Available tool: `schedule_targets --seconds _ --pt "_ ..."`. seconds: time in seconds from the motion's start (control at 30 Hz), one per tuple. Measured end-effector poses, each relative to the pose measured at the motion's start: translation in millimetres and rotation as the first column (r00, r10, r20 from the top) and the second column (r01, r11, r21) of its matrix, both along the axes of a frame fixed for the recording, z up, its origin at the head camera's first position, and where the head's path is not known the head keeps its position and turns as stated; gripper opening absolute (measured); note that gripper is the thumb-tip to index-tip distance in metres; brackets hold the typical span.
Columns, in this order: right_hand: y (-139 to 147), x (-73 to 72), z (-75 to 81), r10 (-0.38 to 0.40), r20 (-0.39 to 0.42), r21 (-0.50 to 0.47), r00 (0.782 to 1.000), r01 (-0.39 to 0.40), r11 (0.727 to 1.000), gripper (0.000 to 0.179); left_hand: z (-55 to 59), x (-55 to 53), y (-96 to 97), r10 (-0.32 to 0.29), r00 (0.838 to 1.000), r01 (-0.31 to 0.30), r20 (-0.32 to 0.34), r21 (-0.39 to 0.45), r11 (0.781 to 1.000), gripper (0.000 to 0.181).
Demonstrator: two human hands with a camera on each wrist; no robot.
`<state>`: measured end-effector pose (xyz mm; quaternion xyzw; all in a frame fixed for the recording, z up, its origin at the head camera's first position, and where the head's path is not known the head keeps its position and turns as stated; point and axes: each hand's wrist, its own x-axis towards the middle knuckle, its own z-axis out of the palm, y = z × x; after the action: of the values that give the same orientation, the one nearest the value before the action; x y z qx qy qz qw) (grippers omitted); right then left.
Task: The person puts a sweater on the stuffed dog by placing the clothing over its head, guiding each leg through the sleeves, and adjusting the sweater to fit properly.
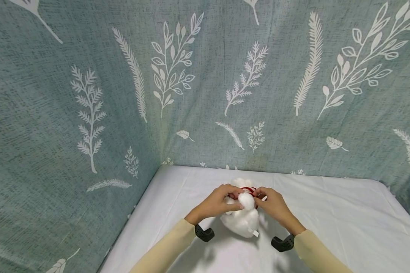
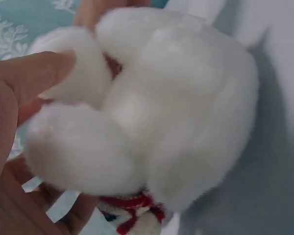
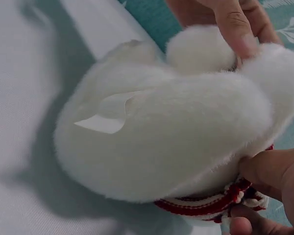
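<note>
A white plush toy (image 1: 240,223) is between both hands over the white table, with a red and white knitted scarf (image 3: 201,205) round it. My left hand (image 1: 218,201) grips the toy; in the left wrist view its thumb (image 2: 54,68) presses a round furry part while the other fingers curl behind. On the toy's other side, my right hand (image 1: 271,203) pinches the scarf between thumb and fingers, as the right wrist view shows. A small white label (image 3: 108,115) sticks out of the fur. The toy's face is out of sight.
White cloth covers the table (image 1: 345,216). Behind it and along its left side hangs a grey-green curtain (image 1: 205,94) with white leaf prints. Black wrist-worn devices (image 1: 205,233) sit below both wrists.
</note>
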<state>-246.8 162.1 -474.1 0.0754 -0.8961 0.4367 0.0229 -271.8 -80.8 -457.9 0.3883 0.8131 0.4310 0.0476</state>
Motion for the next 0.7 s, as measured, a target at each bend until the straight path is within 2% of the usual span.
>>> schedule_targets --seconds 0.17,0.37,0.63,0.7 --pt "0.5 -0.4 0.4 -0.014 0.032 -0.008 0.999 0.014 1.000 0.006 -0.5 5.2 7.9 0.104 0.992 -0.108 -0.075 -0.047 0.993 0.042" --pt "4.2 0.9 5.6 0.013 0.017 -0.091 1.000 -0.011 0.996 0.007 0.6 8.5 24.5 0.181 0.966 -0.202 -0.183 -0.099 0.974 0.038" --pt "8.5 4.8 13.7 0.017 0.053 -0.158 0.998 -0.008 0.987 0.013 4.6 10.5 37.0 0.201 0.938 -0.254 -0.283 -0.163 0.954 0.034" --pt "9.5 5.5 13.7 0.014 0.041 -0.164 0.999 -0.007 0.986 0.014 4.1 10.2 38.9 0.206 0.923 -0.271 -0.324 -0.169 0.948 0.033"
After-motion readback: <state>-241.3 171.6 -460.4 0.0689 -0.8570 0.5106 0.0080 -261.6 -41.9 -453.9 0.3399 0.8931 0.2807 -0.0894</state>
